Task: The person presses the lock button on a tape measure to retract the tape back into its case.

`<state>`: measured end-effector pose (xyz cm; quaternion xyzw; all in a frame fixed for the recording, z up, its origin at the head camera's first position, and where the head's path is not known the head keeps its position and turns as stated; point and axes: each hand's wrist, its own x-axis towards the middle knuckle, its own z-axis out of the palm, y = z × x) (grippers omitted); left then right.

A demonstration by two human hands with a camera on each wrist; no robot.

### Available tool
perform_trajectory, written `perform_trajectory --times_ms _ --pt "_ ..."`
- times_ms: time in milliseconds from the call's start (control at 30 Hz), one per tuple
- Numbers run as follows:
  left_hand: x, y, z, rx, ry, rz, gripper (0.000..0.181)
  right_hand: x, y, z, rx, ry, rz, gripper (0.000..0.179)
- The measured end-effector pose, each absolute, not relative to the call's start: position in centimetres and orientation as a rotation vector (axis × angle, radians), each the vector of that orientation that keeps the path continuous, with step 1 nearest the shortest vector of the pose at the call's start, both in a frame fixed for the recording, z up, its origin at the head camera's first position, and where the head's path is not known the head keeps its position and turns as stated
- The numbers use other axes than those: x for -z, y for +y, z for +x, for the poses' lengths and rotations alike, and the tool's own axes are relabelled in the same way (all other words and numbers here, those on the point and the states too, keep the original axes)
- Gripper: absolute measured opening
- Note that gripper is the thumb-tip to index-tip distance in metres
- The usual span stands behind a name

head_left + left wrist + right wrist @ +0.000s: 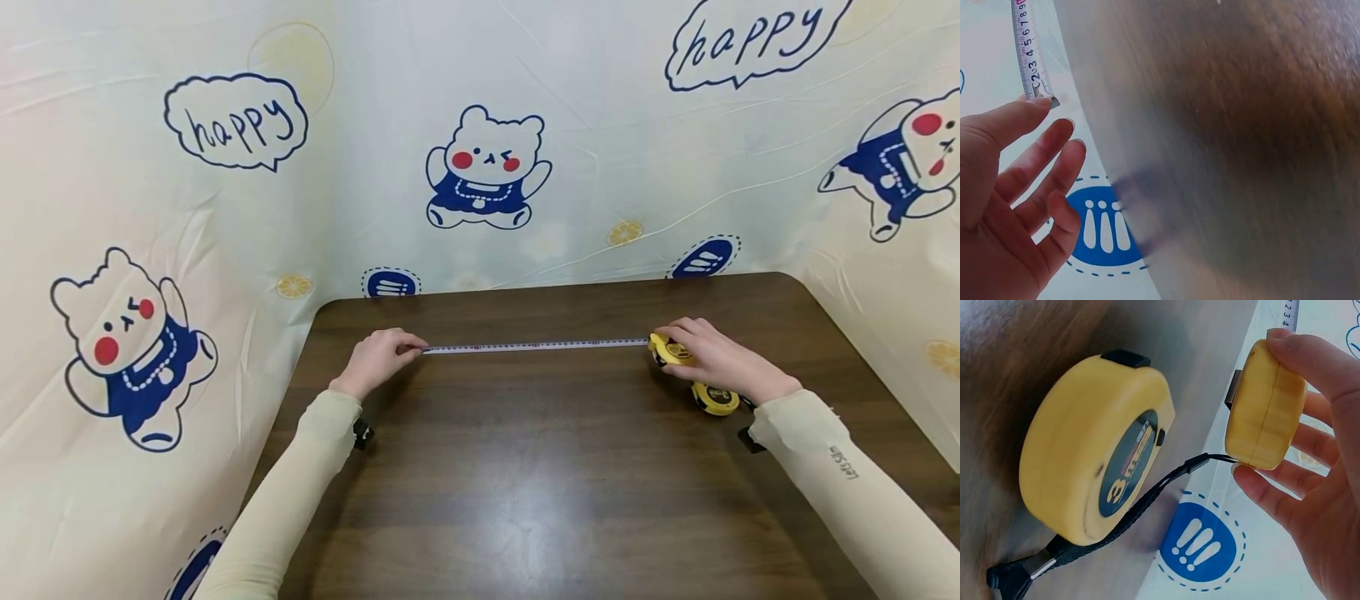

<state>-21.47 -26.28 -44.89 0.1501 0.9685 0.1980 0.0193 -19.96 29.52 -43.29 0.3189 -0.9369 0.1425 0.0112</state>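
Note:
My right hand (716, 360) holds a yellow tape measure (1266, 406) by its case, thumb on one side and fingers on the other. The white measuring blade (536, 346) runs out of it to the left, stretched nearly level above the brown table. At the far end my left hand (380, 358) pinches the blade's tip between thumb and forefinger; its metal end hook (1054, 102) shows beside the thumb in the left wrist view. That hand's other fingers are loosely bent. A second yellow tape measure (1097, 450) lies on the table under my right wrist.
A black wrist strap (1147, 494) runs alongside the lying tape measure. The dark wooden table (510, 467) has rounded back corners. Behind and beside it hangs a pale curtain (375, 167) printed with bears and "happy" bubbles.

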Motion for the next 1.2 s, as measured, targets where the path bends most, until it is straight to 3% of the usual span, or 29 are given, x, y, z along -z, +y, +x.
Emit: perform_trajectory --times_ms 1200 --pt "44.3 -22.4 -21.3 -0.695 2.994 0.654 0.017 43.2 25.6 -19.9 -0.46 -2.898 1.084 0.058"
